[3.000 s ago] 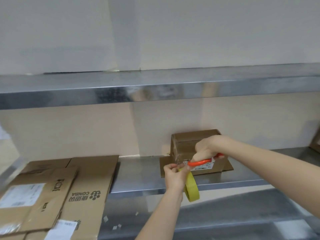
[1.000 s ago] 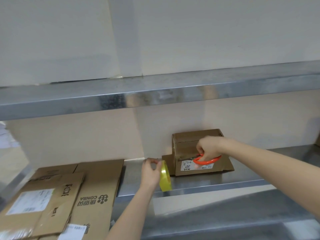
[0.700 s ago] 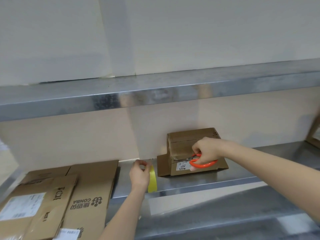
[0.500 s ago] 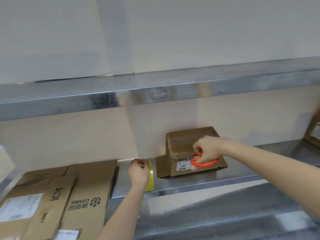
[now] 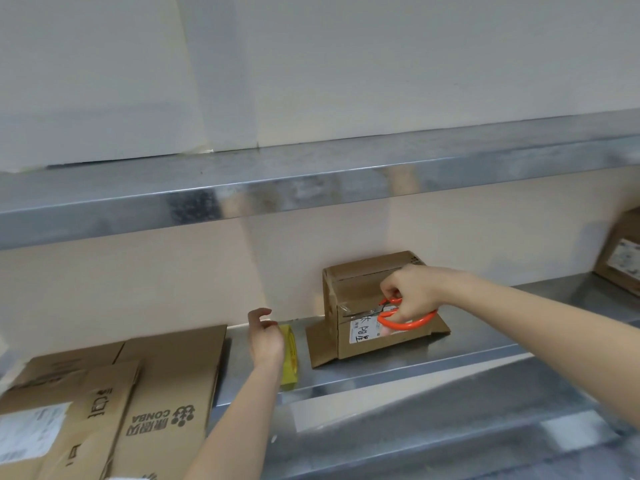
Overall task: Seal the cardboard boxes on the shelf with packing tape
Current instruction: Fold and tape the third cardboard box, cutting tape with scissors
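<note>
Nearest, at the lower left, flattened cartons (image 5: 166,386) are lying stacked on the metal shelf (image 5: 433,362). One is showing the printed word CONBA beside a logo, upside down to the camera. Another is carrying a white sticker (image 5: 31,434) too blurred to read.

Just right of them the left hand (image 5: 265,341) is hanging relaxed, its fingers loosely curled round nothing. Its palm is sitting just beside the yellow tape roll (image 5: 291,358), which is standing on edge near the shelf's front lip.

Farther back the right hand (image 5: 412,294) is gripping orange-handled scissors (image 5: 405,318). Their steel blades are pointing left across the front of the small brown box (image 5: 360,282). That box is sitting on the same shelf close to the wall, its top folded shut along a dark seam, with loose flaps splaying flat at its base on both sides. What looks like shiny clear tape is crossing its front. Its white label (image 5: 363,329) is bearing handwritten characters.

At the far right edge another box (image 5: 620,258) is showing a pale label, and an upper shelf (image 5: 311,183) is running overhead.
</note>
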Tool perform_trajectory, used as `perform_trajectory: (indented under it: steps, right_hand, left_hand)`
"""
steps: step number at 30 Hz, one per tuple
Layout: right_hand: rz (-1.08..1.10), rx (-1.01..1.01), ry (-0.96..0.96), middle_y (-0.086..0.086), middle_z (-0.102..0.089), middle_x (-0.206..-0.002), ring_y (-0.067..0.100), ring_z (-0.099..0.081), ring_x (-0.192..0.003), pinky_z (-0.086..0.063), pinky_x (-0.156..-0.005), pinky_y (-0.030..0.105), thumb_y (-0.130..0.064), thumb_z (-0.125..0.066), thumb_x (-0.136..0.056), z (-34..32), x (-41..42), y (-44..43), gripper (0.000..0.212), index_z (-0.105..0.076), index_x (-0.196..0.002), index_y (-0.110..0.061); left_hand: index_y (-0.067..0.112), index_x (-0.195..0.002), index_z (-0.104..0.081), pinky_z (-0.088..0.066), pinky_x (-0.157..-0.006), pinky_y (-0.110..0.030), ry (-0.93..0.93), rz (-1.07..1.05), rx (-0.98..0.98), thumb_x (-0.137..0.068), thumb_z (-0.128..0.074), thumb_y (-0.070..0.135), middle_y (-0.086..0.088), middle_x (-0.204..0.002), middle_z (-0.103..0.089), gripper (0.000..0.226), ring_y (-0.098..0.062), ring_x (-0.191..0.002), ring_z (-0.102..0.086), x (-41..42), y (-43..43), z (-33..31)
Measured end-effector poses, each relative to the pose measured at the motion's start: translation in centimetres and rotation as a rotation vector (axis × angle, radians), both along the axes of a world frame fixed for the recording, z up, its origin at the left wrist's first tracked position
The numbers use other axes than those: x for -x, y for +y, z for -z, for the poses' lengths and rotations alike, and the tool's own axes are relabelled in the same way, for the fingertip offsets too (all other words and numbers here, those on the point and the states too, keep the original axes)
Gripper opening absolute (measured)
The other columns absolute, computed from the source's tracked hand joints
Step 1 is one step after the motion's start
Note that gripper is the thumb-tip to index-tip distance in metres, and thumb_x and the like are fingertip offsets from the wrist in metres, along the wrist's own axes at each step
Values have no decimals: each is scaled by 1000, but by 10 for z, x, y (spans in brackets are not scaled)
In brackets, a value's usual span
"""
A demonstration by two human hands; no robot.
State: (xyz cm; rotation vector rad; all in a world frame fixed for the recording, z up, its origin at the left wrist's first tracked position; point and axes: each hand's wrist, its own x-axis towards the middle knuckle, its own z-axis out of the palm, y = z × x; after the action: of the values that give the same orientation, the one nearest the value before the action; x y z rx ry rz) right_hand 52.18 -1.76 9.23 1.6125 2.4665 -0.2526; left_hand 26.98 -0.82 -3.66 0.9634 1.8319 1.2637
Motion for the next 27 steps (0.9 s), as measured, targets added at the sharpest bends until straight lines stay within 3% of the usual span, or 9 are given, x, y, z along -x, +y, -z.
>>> perform_trajectory:
  steps: [2, 5, 9, 11, 13, 15, 17, 22, 27]
  right_hand:
    - [4, -2, 12, -9, -48, -65, 11, -45, -60, -36, -57, 27, -69, -70, -68, 2, 0, 1, 51, -43, -66, -26]
    - [18, -12, 30, -7, -47, -65, 11, -42, -60, -32, -54, 27, -67, -71, -69, 3, 0, 1, 52, -44, -67, -23]
    - [42, -4, 44, -5, -49, -69, 12, -42, -61, -31, -54, 26, -67, -71, -69, 4, 0, 3, 53, -47, -73, -20]
    - [54, 5, 51, -7, -48, -68, 10, -41, -59, -31, -54, 26, -67, -70, -70, 5, 0, 4, 51, -44, -71, -23]
    - [56, 13, 50, -8, -47, -67, 8, -41, -59, -32, -54, 25, -67, -69, -72, 4, 1, 4, 50, -43, -71, -24]
    - [54, 17, 38, -7, -48, -68, 9, -42, -59, -32, -53, 25, -66, -68, -73, 3, 3, 4, 49, -43, -72, -24]
    - [51, 11, 25, -7, -48, -68, 11, -43, -61, -33, -54, 26, -67, -69, -72, 4, 4, 4, 49, -44, -73, -24]
    - [56, 6, 57, -7, -46, -66, 16, -44, -65, -35, -57, 29, -61, -73, -72, 9, -5, 2, 49, -42, -67, -24]
    - [95, 71, 155, -8, -44, -62, 10, -39, -59, -31, -55, 26, -62, -78, -64, 9, -25, -9, 52, -47, -65, -21]
  left_hand:
    - [18, -113, -50, -34, -55, -30, 107, 58, 1, -89, -29, -6, -14, -106, -59, 40, -30, -77, -52, 6, 6, 0]
    - [8, -124, -51, -36, -78, -34, 389, 214, -10, -98, -34, 2, -22, -122, -52, 32, -37, -102, -54, 11, 14, -4]
    - [23, -121, -57, -39, -92, -34, 721, 296, -34, -99, -42, 34, 1, -128, -55, 28, -29, -115, -51, 4, 14, -12]
    - [24, -111, -64, -43, -90, -30, 651, 345, -230, -96, -51, 38, 5, -117, -61, 25, -21, -108, -58, -6, 12, -20]
    - [21, -98, -71, -43, -85, -17, 477, 426, -411, -90, -64, 34, 8, -103, -65, 17, -8, -96, -61, -22, 6, -34]
    - [21, -93, -73, -42, -78, -9, 374, 486, -456, -83, -73, 30, 12, -93, -65, 14, -1, -86, -61, -38, 0, -45]
    - [21, -93, -75, -44, -73, -11, 329, 510, -437, -79, -77, 24, 11, -89, -66, 14, 1, -80, -62, -47, 0, -49]
    - [14, -89, -77, -43, -75, -22, 552, 558, -331, -82, -73, 15, -2, -94, -68, 8, -19, -84, -63, -45, 7, -48]
    - [14, -97, -77, -40, -76, -22, 670, 599, -305, -85, -70, 18, -5, -101, -70, 15, -23, -93, -63, -49, 3, -44]
